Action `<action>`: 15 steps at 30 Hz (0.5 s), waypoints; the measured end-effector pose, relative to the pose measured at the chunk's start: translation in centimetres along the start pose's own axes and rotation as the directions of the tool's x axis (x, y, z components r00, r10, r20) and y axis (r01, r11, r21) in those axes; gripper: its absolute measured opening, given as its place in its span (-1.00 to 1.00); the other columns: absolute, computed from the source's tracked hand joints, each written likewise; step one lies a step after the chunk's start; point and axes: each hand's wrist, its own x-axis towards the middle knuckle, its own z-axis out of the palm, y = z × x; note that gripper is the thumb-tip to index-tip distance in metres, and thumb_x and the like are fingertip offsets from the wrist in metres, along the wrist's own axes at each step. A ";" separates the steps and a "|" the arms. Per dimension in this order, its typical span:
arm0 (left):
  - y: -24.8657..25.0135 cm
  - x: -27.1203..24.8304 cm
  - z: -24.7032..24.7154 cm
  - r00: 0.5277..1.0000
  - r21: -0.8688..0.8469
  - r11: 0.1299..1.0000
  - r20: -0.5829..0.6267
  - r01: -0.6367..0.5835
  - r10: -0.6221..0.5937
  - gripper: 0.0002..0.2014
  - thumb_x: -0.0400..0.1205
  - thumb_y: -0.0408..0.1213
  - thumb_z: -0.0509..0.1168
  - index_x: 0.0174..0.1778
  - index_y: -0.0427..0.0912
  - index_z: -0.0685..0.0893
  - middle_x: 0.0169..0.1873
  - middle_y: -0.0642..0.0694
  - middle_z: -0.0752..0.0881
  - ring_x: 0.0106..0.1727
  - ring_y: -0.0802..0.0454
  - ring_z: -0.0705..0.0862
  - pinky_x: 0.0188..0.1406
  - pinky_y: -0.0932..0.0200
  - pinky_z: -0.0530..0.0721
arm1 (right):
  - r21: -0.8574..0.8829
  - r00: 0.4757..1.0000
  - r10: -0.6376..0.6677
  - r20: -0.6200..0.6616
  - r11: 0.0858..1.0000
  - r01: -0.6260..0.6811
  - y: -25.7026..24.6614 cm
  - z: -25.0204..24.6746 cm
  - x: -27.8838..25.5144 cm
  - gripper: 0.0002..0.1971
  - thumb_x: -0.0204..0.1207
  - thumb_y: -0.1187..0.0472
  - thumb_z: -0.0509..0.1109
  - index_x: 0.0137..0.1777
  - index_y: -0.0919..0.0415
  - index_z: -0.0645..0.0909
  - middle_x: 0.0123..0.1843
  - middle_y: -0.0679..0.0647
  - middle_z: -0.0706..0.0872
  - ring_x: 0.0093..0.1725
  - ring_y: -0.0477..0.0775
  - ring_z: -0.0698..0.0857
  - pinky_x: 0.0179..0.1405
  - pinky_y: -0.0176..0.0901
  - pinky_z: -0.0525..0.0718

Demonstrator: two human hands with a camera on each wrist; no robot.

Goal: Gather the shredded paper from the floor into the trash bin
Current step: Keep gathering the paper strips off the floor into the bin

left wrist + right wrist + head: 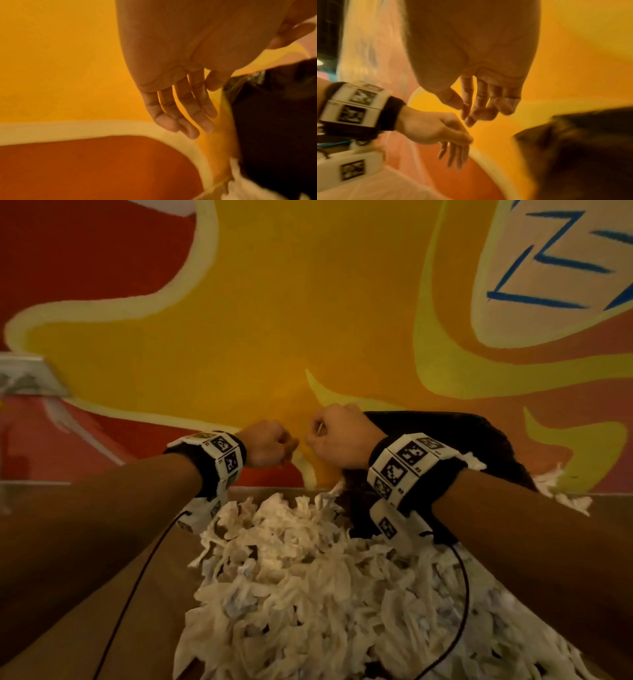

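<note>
A big heap of white shredded paper (308,594) lies on the brown floor (102,594) below my forearms. The black trash bin (445,440) stands against the wall behind my right wrist; it also shows dark in the left wrist view (274,121) and the right wrist view (582,148). My left hand (270,445) and right hand (339,436) hang side by side above the heap's far edge, just left of the bin. The left hand's fingers (180,108) are straight and hold nothing. The right hand's fingers (479,105) hang loosely curled, thumb near the index, with no paper visible.
A painted wall in yellow, red and cream (274,320) rises right behind the hands. More shreds (561,494) lie right of the bin. A pale frame-like object (27,374) sits at the far left. Thin black cables (137,583) hang from both wrist bands.
</note>
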 end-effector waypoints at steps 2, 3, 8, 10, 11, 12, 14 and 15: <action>-3.0 -0.4 0.3 0.995 0.142 0.988 0.066 0.059 -0.069 -0.62 0.74 -0.15 0.14 -0.33 -0.28 0.57 -0.35 -0.22 0.63 -0.35 -0.19 0.51 -0.30 -0.03 0.49 | 0.010 0.994 -0.024 0.107 1.000 0.024 -1.5 2.4 1.1 -0.80 0.58 0.18 0.27 -0.27 0.19 0.56 -0.43 0.15 0.54 -0.46 0.12 0.48 -0.46 -0.16 0.44; -4.2 -0.7 0.5 0.990 0.204 0.976 0.100 0.079 -0.101 -0.67 0.71 -0.19 0.16 -0.37 -0.21 0.48 -0.37 -0.21 0.55 -0.37 -0.13 0.43 -0.31 0.02 0.42 | -0.002 0.988 -0.018 0.154 1.000 0.018 -2.0 3.6 1.5 -0.82 0.58 0.20 0.27 -0.25 0.20 0.59 -0.42 0.15 0.55 -0.47 0.09 0.48 -0.51 -0.22 0.41; -10.6 -2.4 2.2 0.953 0.343 0.933 0.233 0.107 -0.195 -0.81 0.70 -0.18 0.20 0.16 -0.11 0.63 0.02 -0.14 0.69 -0.14 -0.05 0.61 -0.17 0.09 0.60 | -0.127 0.957 0.074 0.282 0.991 -0.039 -2.2 9.8 4.2 -0.80 0.59 0.21 0.22 -0.18 0.27 0.60 -0.23 0.19 0.66 -0.26 0.16 0.60 -0.33 -0.09 0.58; -13.1 -2.6 3.5 0.936 0.274 0.957 0.302 0.094 -0.179 -0.58 0.70 -0.23 0.21 0.52 -0.08 0.44 0.38 -0.14 0.58 0.24 -0.10 0.62 0.16 0.06 0.63 | -0.193 0.939 0.123 0.322 0.979 -0.062 -1.8 11.8 5.2 -0.79 0.59 0.18 0.25 -0.03 0.31 0.64 -0.03 0.19 0.70 -0.08 0.20 0.67 -0.09 -0.02 0.72; -14.2 -2.7 4.1 0.935 0.213 0.975 0.329 0.065 -0.134 -0.51 0.71 -0.23 0.22 0.59 -0.03 0.36 0.51 -0.09 0.46 0.43 -0.09 0.52 0.37 -0.01 0.55 | -0.240 0.927 0.146 0.346 0.969 -0.063 -1.5 12.7 5.5 -0.78 0.59 0.16 0.28 0.08 0.27 0.64 0.08 0.20 0.69 0.02 0.22 0.67 0.04 0.04 0.73; -15.1 -2.6 4.5 0.936 0.162 0.986 0.339 0.036 -0.090 -0.47 0.70 -0.21 0.23 0.62 0.03 0.31 0.58 -0.02 0.37 0.53 -0.05 0.42 0.48 -0.07 0.46 | -0.293 0.916 0.163 0.367 0.955 -0.053 -1.1 13.6 6.0 -0.76 0.59 0.14 0.30 0.17 0.23 0.62 0.18 0.20 0.66 0.11 0.24 0.66 0.12 0.08 0.71; -16.4 -2.2 5.3 0.953 0.170 0.985 0.301 -0.014 -0.039 -0.44 0.68 -0.08 0.24 0.62 0.17 0.27 0.61 0.07 0.32 0.56 0.02 0.38 0.51 -0.09 0.43 | -0.366 0.898 0.193 0.396 0.930 -0.038 -0.3 15.4 6.8 -0.66 0.59 0.10 0.33 0.34 0.12 0.53 0.34 0.20 0.54 0.26 0.29 0.58 0.25 0.14 0.63; -16.8 -2.0 5.7 0.964 0.203 0.979 0.265 -0.038 -0.017 -0.42 0.66 0.00 0.25 0.61 0.22 0.25 0.59 0.10 0.35 0.53 0.03 0.41 0.48 -0.06 0.47 | -0.366 0.885 0.223 0.409 0.928 -0.066 0.1 16.2 7.2 -0.59 0.58 0.07 0.33 0.42 0.03 0.46 0.41 0.20 0.45 0.33 0.34 0.52 0.30 0.19 0.58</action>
